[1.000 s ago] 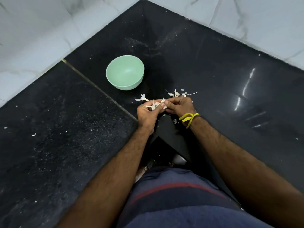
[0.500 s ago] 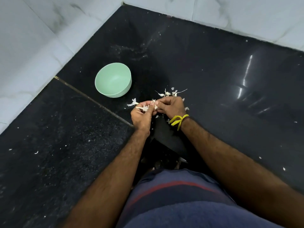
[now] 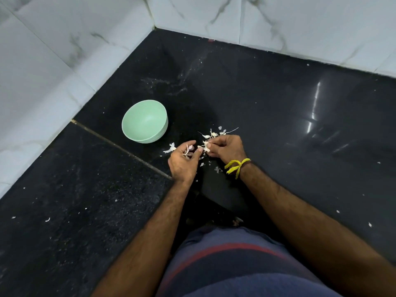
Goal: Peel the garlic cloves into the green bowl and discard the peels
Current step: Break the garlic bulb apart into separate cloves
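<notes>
While both hands pinch papery garlic — left hand [image 3: 183, 161], right hand [image 3: 225, 147] — round green bowl [image 3: 144, 121] beside.

Light green bowl [image 3: 144, 121], shiny black counter [image 3: 267, 99], white wall tiles [image 3: 53, 50] with grey streaks, yellow wrist string [image 3: 236, 167], white garlic peels [image 3: 214, 133]

Empty green bowl [image 3: 144, 121] upright on black counter; garlic clove [image 3: 206, 146] pinched nearby.

A home kitchen: black granite counter [image 3: 278, 99] cornered by marble-tiled walls [image 3: 64, 39].
</notes>
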Demonstrator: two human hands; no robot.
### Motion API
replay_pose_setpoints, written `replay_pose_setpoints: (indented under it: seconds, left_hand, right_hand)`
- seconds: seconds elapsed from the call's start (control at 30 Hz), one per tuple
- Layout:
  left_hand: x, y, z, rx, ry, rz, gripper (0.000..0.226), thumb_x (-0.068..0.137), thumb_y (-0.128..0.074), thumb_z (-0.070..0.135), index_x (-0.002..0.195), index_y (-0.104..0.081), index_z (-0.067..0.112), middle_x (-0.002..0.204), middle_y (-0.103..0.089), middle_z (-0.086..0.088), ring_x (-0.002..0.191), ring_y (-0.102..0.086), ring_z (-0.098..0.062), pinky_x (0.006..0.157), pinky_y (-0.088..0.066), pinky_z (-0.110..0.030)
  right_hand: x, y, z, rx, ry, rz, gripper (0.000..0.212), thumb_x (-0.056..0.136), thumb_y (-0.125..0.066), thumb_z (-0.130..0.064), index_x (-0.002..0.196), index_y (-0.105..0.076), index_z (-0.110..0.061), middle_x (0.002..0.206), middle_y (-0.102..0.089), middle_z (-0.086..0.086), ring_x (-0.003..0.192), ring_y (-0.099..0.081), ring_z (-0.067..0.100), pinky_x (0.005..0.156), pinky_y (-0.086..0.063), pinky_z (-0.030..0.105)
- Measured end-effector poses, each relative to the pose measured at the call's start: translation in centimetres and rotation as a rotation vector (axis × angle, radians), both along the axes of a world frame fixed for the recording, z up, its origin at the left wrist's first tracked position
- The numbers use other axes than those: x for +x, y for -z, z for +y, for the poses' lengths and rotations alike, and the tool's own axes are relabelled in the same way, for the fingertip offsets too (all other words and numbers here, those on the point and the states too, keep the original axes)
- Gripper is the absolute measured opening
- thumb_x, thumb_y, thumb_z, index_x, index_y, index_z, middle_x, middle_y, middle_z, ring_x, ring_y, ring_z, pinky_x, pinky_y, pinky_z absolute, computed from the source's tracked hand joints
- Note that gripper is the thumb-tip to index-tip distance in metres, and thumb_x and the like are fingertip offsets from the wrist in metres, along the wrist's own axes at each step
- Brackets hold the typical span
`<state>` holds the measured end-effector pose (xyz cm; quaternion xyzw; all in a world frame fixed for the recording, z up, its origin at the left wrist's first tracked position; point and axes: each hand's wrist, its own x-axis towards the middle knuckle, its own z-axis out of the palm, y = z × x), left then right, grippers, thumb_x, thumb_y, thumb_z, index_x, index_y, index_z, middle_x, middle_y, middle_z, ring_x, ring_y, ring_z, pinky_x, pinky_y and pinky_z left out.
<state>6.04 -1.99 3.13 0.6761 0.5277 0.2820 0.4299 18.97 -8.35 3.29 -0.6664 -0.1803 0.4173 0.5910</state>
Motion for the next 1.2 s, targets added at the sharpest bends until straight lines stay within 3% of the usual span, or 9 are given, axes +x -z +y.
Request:
replay_pose_setpoints:
  seconds: [0.2, 0.33, 0.4, 0.5, 0.63, 0.83, 0.93, 1.03, 1.2]
  left_hand:
    - [-0.4, 0.7, 0.2, -0.051, 0.096, -0.130, 0.016, 0.085, -0.080, 0.019, 0.101, -0.081, 0.019, 0.095, -0.078, 0.006, 0.092, -0.073, -0.011, 0.088, -0.058, -0.032]
    - [-0.2, 1.2, 0.4, -0.091, 0.066, -0.139, 0.019, 0.081, -0.083, 0.010, 0.099, -0.080, 0.011, 0.081, -0.076, 0.003, 0.072, -0.069, -0.006, 0.072, -0.057, -0.024]
    - [-0.1, 1.2, 0.4, -0.091, 0.048, -0.150, 0.020, 0.080, -0.083, 0.007, 0.100, -0.079, 0.008, 0.079, -0.076, 0.003, 0.068, -0.067, -0.002, 0.072, -0.057, -0.022]
    - [-0.2, 1.4, 0.5, -0.119, 0.017, -0.178, 0.019, 0.082, -0.081, 0.007, 0.099, -0.079, 0.014, 0.080, -0.077, 0.001, 0.075, -0.073, -0.009, 0.081, -0.061, -0.033]
    - [-0.4, 1.5, 0.8, -0.142, 0.000, -0.199, 0.020, 0.085, -0.078, 0.008, 0.099, -0.077, 0.022, 0.080, -0.077, 0.002, 0.080, -0.075, -0.013, 0.088, -0.060, -0.043]
    - [-0.7, 1.4, 1.0, -0.135, -0.033, -0.189, 0.021, 0.088, -0.076, 0.012, 0.105, -0.075, 0.024, 0.077, -0.076, 0.004, 0.082, -0.074, -0.014, 0.089, -0.059, -0.047]
    - [-0.7, 1.4, 1.1, -0.107, -0.041, -0.188, 0.023, 0.090, -0.073, 0.009, 0.111, -0.074, 0.018, 0.077, -0.074, 0.003, 0.082, -0.073, -0.013, 0.091, -0.059, -0.040]
    - [-0.6, 1.2, 1.0, -0.069, -0.038, -0.169, 0.023, 0.090, -0.072, 0.007, 0.112, -0.074, 0.014, 0.076, -0.071, 0.005, 0.077, -0.069, -0.005, 0.086, -0.059, -0.029]
    - [-0.6, 1.1, 1.2, 0.054, 0.043, -0.079, 0.015, 0.089, -0.073, 0.006, 0.102, -0.078, 0.011, 0.092, -0.074, 0.002, 0.077, -0.065, -0.005, 0.076, -0.054, -0.019]
  right_hand:
    - [-0.4, -0.5, 0.3, -0.013, -0.044, -0.145, 0.015, 0.085, -0.073, -0.004, 0.076, -0.072, -0.016, 0.078, -0.072, 0.008, 0.073, -0.072, 0.019, 0.067, -0.061, 0.031]
    - [-1.3, -0.3, 0.5, -0.022, -0.071, -0.190, 0.014, 0.085, -0.072, 0.001, 0.080, -0.073, -0.012, 0.081, -0.073, 0.010, 0.078, -0.073, 0.022, 0.074, -0.061, 0.032]
    - [-1.4, 0.0, 0.5, -0.042, -0.055, -0.298, 0.010, 0.083, -0.073, 0.000, 0.084, -0.075, -0.010, 0.082, -0.075, 0.006, 0.078, -0.073, 0.017, 0.075, -0.059, 0.026]
    - [-1.1, -0.1, 0.0, -0.128, -0.024, -0.532, 0.013, 0.081, -0.075, -0.002, 0.092, -0.076, -0.008, 0.087, -0.075, 0.002, 0.081, -0.070, 0.010, 0.077, -0.051, 0.009]
    - [-1.0, -0.3, -0.4, -0.185, -0.035, -0.701, 0.014, 0.083, -0.072, -0.005, 0.095, -0.077, -0.011, 0.095, -0.076, 0.001, 0.091, -0.069, 0.014, 0.088, -0.053, 0.023]
    - [-1.4, -1.0, 0.2, -0.217, -0.204, -0.927, 0.016, 0.088, -0.066, -0.015, 0.103, -0.073, -0.012, 0.101, -0.068, 0.007, 0.097, -0.063, 0.025, 0.087, -0.051, 0.036]
    - [-1.7, -0.8, 0.7, -0.293, -0.382, -1.009, 0.027, 0.090, -0.066, -0.021, 0.116, -0.068, -0.016, 0.112, -0.056, 0.006, 0.105, -0.057, 0.023, 0.089, -0.051, 0.036]
    - [-1.8, -0.7, 0.8, -0.309, -0.448, -1.086, 0.016, 0.093, -0.062, -0.022, 0.102, -0.071, -0.012, 0.109, -0.052, 0.006, 0.098, -0.058, 0.024, 0.083, -0.052, 0.041]
    - [-1.3, -0.2, 0.8, -0.213, -0.253, -0.956, 0.012, 0.089, -0.063, -0.014, 0.083, -0.072, -0.009, 0.083, -0.066, 0.004, 0.080, -0.061, 0.023, 0.075, -0.050, 0.034]
